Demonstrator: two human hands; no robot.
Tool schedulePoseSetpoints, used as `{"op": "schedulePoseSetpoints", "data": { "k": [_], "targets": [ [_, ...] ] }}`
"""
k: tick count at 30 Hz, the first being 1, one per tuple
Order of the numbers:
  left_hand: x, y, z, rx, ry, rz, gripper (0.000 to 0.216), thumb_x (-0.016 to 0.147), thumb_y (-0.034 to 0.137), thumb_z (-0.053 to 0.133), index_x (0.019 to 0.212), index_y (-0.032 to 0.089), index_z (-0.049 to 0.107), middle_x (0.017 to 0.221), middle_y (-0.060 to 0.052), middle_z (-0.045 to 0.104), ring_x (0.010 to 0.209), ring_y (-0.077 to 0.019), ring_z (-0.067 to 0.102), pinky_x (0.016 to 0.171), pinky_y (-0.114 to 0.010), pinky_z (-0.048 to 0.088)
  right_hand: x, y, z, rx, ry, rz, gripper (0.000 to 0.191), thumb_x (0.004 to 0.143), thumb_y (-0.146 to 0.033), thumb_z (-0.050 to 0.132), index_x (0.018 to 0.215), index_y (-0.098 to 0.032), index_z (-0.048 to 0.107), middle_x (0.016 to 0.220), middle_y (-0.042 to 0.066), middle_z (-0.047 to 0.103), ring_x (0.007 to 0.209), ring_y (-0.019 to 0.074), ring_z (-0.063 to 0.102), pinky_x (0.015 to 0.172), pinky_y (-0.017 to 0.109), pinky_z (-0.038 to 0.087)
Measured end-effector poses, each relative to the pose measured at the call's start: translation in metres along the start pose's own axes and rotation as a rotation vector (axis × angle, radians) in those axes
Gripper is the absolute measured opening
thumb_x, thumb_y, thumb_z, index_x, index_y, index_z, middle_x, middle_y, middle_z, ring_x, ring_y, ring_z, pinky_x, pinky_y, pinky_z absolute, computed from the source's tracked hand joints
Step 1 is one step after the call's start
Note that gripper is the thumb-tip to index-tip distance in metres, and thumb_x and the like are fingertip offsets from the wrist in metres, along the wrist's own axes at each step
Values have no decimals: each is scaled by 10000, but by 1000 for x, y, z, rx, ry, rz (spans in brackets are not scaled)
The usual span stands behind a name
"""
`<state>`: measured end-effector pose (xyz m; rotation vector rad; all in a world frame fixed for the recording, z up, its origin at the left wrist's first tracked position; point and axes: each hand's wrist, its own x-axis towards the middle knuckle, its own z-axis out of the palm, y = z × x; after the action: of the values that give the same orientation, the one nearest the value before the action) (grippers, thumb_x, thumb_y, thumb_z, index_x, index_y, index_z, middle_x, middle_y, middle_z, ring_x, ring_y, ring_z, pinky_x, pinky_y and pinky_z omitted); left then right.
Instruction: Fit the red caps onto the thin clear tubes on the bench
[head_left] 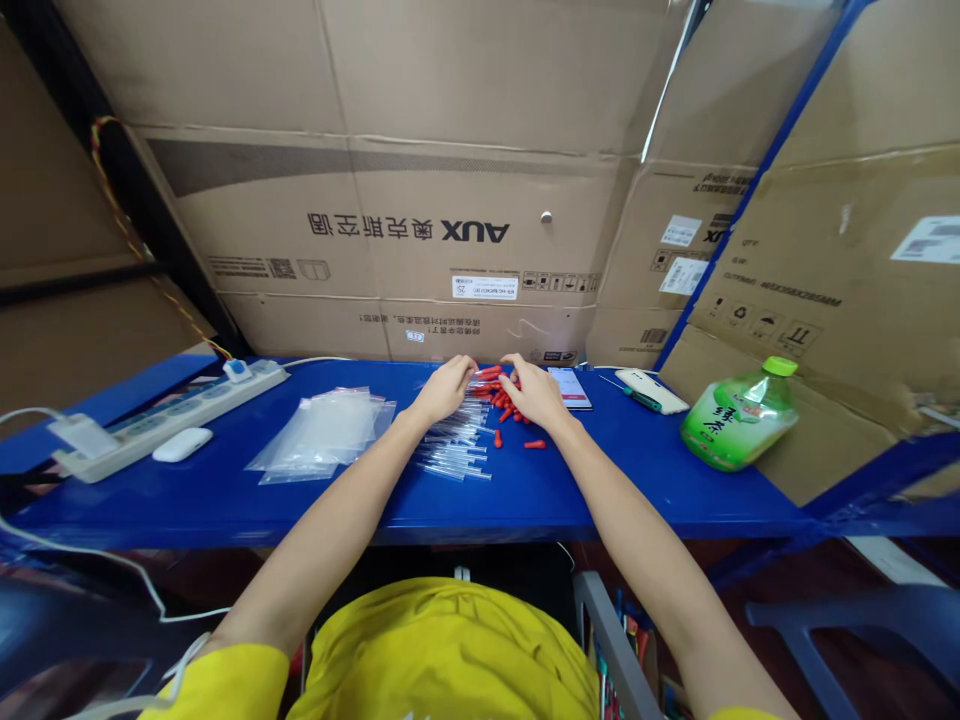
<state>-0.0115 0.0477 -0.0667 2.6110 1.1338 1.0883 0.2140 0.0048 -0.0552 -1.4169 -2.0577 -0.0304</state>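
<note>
My left hand (pixel 448 388) is closed above a heap of thin clear tubes (pixel 454 452); its pinched fingertips hide what they hold. Facing it, my right hand (pixel 535 392) curls its thumb and fingers at the edge of a pile of small red rubber bulbs (pixel 504 397). One red bulb (pixel 489 371) lies level between the fingertips of both hands, seemingly in the right hand's grip. Two loose bulbs sit nearer the front, one of them a lying bulb (pixel 535 444).
Clear plastic bags (pixel 322 432) lie left of the tubes. Farther left are a power strip (pixel 180 412) and a white case (pixel 182 444). Rightward are a phone (pixel 570 388), a green-handled screwdriver (pixel 642 399) and a green bottle (pixel 739 415). Cardboard (pixel 420 180) walls the blue table's (pixel 300 515) back.
</note>
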Motion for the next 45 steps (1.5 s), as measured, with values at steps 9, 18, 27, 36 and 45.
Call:
{"op": "schedulePoseSetpoints", "data": {
  "k": [9, 18, 27, 36, 45],
  "targets": [
    [0, 25, -1, 39, -80, 76, 311, 1107, 393, 347, 1140, 216, 600, 1119, -96, 716, 1027, -240, 679, 881, -343, 487, 1, 0, -1, -26, 32, -60, 264, 1072, -422, 484, 1182, -256, 657, 1057, 60, 758, 994, 235, 682, 842, 305, 452],
    [-1, 34, 2, 91, -190, -9, 330, 1117, 388, 295, 1009, 220, 558, 888, -73, 694, 820, -229, 675, 730, -316, 440, -4, -12, -13, -94, 29, -166, 363, 1032, -366, 523, 1355, -211, 584, 1281, 106, 699, 1189, 249, 614, 975, 321, 452],
    [-1, 37, 1, 61, -230, -11, 353, 1105, 348, 321, 902, 202, 571, 848, -83, 684, 769, -219, 642, 719, -318, 424, -5, -12, -8, -261, -27, -238, 247, 1039, -329, 477, 1154, -194, 649, 1099, 101, 698, 1051, 235, 608, 827, 296, 410],
    [0, 32, 3, -30, -287, 97, 441, 1112, 394, 285, 874, 192, 597, 892, -75, 708, 758, -191, 612, 739, -305, 445, -14, -29, -8, -462, -117, -165, 256, 1055, -303, 423, 1080, -155, 631, 1048, 150, 730, 976, 265, 641, 774, 330, 392],
    [0, 30, 3, -131, -288, 103, 458, 1103, 412, 282, 881, 183, 611, 868, -70, 696, 745, -179, 587, 751, -299, 459, -17, -38, -2, -460, -123, -74, 232, 1054, -281, 425, 1107, -150, 608, 1068, 170, 745, 985, 273, 657, 784, 336, 391]
  ]
}}
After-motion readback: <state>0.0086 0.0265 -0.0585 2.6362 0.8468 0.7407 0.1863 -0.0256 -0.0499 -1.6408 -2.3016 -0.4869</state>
